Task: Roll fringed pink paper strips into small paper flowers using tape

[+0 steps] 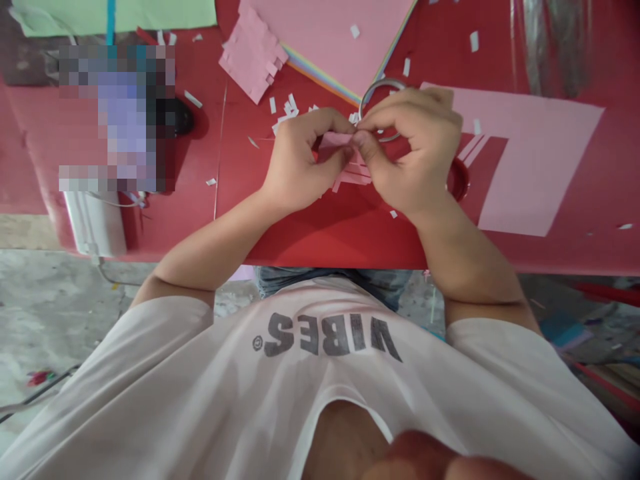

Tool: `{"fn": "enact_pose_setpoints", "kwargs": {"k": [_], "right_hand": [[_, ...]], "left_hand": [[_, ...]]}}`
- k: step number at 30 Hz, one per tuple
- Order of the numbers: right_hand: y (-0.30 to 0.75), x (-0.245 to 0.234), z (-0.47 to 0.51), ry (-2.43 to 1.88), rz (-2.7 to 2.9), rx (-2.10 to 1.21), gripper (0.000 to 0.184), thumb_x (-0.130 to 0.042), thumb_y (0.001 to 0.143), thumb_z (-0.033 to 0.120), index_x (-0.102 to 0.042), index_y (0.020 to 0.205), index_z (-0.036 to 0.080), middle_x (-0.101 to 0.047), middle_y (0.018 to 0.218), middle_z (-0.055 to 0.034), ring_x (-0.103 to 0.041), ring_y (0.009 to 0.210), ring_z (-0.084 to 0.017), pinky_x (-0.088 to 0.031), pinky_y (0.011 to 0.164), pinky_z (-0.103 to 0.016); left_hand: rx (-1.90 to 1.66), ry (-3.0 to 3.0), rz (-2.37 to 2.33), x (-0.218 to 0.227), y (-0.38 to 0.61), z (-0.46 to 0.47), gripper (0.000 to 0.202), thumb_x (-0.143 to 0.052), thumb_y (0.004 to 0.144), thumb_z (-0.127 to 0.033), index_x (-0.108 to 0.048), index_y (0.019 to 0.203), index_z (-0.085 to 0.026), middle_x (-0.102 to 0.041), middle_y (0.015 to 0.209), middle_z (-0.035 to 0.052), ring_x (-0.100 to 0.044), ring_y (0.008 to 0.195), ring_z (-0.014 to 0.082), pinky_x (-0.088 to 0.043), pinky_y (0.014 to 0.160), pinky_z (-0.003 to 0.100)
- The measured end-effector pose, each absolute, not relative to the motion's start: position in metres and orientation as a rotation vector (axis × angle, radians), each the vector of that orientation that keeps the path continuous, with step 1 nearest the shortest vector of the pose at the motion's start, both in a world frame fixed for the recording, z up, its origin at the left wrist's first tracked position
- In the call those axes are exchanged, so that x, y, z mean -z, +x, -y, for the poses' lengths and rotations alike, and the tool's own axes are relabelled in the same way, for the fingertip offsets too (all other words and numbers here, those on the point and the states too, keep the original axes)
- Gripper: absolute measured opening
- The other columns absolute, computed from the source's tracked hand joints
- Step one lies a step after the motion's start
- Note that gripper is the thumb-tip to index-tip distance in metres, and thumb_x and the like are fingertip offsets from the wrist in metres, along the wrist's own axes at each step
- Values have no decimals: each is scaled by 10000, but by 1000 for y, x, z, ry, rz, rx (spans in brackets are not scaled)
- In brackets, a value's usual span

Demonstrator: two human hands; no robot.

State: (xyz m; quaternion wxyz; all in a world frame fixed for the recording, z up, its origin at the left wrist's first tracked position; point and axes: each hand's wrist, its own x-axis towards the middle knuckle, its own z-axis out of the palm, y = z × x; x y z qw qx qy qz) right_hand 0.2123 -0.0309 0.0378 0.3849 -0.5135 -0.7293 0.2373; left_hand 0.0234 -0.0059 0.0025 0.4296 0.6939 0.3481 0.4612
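Over the red table, my left hand [300,163] is closed on a small piece of pink paper [336,140], pinching it between thumb and fingers. My right hand [415,150] pinches the same paper at its right edge, thumb against fingertips. The two hands nearly touch, and the fingers hide part of the paper. Narrow pink paper strips [356,177] show just below the fingers; whether they are joined to the held piece I cannot tell. Beyond the right hand lies a grey ring [363,100], partly covered by it. A red round object [459,179] sits beside the right wrist.
A cut pink sheet [530,167] lies at the right. Farther back are a stack of coloured paper [330,33] and a pink woven paper piece [254,53]. Small white scraps [290,107] are scattered about. At the left are a white power bank-like block [97,223] and a black object [177,117].
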Motion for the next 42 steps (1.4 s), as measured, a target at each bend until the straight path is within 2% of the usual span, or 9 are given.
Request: {"fn": "enact_pose_setpoints", "kwargs": {"k": [4,9,14,22,27,29,34,39,42], "right_hand": [[211,-40,31,-1288,1815,-650,253,-496,985,546,-650,865,385,-732,959,2,-694,1039,-313,-446,1046,-618],[210,-34,28,-1303,1810,-692,213,-613,924,563,-644,842,369,-733,922,0,-680,965,-304,-494,994,-596],[209,-15,21,-1154,1769,-711,255,-619,922,564,-640,810,335,-711,838,-12,-639,816,-243,-543,775,-482],[214,-8,13,-1126,1598,-738,226,-646,879,582,-669,798,372,-656,766,-4,-595,703,-254,-519,668,-484],[211,-5,4,-1065,1374,-703,192,-533,977,531,-682,969,410,-669,902,-9,-639,868,-279,-540,802,-505],[210,-1,1,-1079,1225,-659,235,-509,991,573,-645,947,387,-612,857,-8,-597,779,-243,-521,722,-461],[212,10,-1,-1236,1210,-650,468,-559,933,700,-515,693,301,-471,640,13,-356,534,-163,-293,506,-377],[206,15,8,-1273,1472,-687,500,-634,860,752,-576,674,292,-504,586,18,-362,572,-156,-317,553,-378],[201,19,13,-1264,1498,-758,460,-657,842,755,-635,735,309,-567,619,19,-430,610,-167,-346,566,-381]], "left_hand": [[-1142,1629,-948,-9,25,8,43,-710,834,-222,-699,872,-238,-692,827,8,-593,721,155,-471,662,342],[-1155,1590,-1007,-13,26,9,208,-741,796,-275,-665,988,-250,-724,987,42,-659,816,191,-480,634,322],[-1124,1568,-964,-10,26,9,279,-761,807,-325,-656,1055,-252,-717,1052,69,-654,799,189,-470,607,326],[-960,1448,-793,10,25,-5,355,-852,733,-548,-674,829,-256,-699,752,25,-624,634,159,-458,516,334],[-939,1369,-793,4,20,-4,343,-756,850,-582,-705,810,-245,-705,718,18,-598,590,127,-424,489,342],[-962,1270,-800,6,19,-6,341,-791,811,-592,-694,770,-268,-698,671,-11,-591,570,120,-479,498,345],[-1064,1106,-824,17,17,-14,176,-701,917,-482,-713,1004,-329,-747,916,-51,-653,770,134,-584,638,363],[-1084,1073,-781,12,17,-11,146,-717,933,-437,-724,1023,-322,-738,948,-81,-610,816,80,-573,700,314],[-1120,1095,-749,12,20,-8,190,-697,927,-474,-729,1055,-338,-743,1042,-45,-677,889,151,-572,681,352]]}}
